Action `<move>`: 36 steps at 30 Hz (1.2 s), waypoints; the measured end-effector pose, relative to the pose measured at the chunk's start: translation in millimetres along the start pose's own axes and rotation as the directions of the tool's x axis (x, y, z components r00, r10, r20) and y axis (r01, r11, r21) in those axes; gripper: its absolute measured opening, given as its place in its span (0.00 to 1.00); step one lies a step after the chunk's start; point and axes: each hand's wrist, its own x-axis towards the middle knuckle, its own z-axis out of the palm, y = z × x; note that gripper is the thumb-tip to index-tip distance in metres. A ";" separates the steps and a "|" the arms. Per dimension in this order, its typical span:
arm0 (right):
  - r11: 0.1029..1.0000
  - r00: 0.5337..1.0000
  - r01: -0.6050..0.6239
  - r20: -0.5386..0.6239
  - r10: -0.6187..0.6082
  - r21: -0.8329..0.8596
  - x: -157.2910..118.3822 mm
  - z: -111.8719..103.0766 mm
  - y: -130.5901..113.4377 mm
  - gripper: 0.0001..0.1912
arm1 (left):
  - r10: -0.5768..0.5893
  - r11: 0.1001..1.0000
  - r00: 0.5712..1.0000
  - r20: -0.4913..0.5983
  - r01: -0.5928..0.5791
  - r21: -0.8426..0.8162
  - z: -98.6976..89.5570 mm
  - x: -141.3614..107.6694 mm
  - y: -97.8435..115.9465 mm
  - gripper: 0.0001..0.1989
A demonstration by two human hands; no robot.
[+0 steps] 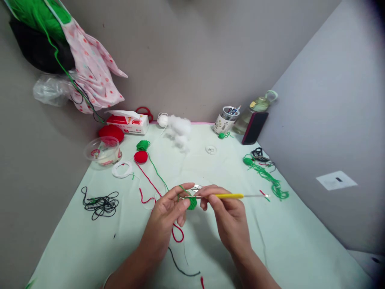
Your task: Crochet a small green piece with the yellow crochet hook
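My left hand is closed on a small green crochet piece, pinched by thumb and fingers, with green yarn running over the raised index finger. In my right hand is a crochet hook with a yellow handle, held level; its metal tip reaches the top of the green piece. Green yarn runs from the left hand back to a green yarn ball. Beside that ball lies a red yarn ball, its strand passing under my left hand. The exact loop on the hook is too small to make out.
At left lie a black cord tangle, a white cord coil and a clear plastic tub. Behind are a tissue box and white stuffing. A pen can, phone, bottle and green yarn strands stand or lie right.
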 end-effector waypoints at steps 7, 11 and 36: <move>0.994 0.998 -0.051 -0.021 0.053 0.099 0.3 -0.9 -3.2 0.14 | 0.027 0.999 1.000 0.011 -0.028 0.027 -2.5 -1.0 5.0 0.15; 0.958 0.982 0.190 0.047 -0.184 -0.214 -4.0 2.0 -8.9 0.13 | 0.081 0.986 0.995 -0.059 -0.072 0.150 1.0 -4.0 9.1 0.16; 0.703 0.871 0.470 0.150 -0.469 -0.534 -13.7 5.1 2.5 0.20 | -0.208 0.930 0.977 0.050 0.213 -0.299 5.7 0.6 5.2 0.21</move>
